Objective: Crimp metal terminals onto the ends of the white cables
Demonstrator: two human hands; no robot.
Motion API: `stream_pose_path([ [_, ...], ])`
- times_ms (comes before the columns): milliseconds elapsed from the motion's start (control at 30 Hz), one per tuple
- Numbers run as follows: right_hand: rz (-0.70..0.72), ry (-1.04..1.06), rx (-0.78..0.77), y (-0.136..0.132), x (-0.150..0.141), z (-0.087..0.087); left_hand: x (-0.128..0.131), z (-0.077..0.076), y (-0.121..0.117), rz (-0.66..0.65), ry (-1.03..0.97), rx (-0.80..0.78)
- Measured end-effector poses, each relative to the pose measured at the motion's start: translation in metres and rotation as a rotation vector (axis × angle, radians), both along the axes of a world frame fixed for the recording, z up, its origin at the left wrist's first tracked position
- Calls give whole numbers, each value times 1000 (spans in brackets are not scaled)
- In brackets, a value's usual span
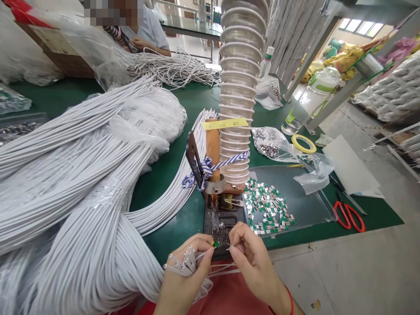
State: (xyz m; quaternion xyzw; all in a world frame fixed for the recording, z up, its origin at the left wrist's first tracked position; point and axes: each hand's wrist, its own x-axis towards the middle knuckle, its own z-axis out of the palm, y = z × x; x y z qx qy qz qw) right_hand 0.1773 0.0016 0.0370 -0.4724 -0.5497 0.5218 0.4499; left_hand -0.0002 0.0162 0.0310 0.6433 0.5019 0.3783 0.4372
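While the left hand (185,267) pinches a small green piece (216,244) between thumb and finger, it also holds a bunch of thin white wires (187,261) with bare ends poking up; the right hand (251,256) is just beside it, finger and thumb pinched on a thin pale bit (229,249) too small to name; both hands are at the near edge of a dark block (226,218) on the green bench (177,232); behind the block stands a fat clear ribbed hose (238,87), with a yellow strip (226,124) across it; to the right, lots of green and silver pieces (269,208) lie in a loose heap; red scissors (349,216) lie near the bench edge; a big pile of white cables (82,197) fills the left side; across the bench sits another person (149,33).
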Motion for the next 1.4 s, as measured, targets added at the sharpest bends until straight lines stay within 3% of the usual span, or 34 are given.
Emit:
stream_pose_path([
  [200,-44,-107,90,4,-9,1,2,3,2,26,-9,11],
  [733,-136,12,151,8,-18,5,9,18,8,133,-55,92],
  [1100,-99,5,97,-1,-14,-1,-5,-1,-1,87,-103,-38],
  [1233,-38,-89,10,-10,-8,1,-7,-4,-10,94,-133,-99],
  [1400,22,-268,88,-13,-7,8,-5,-2,-22,50,-169,-182],
])
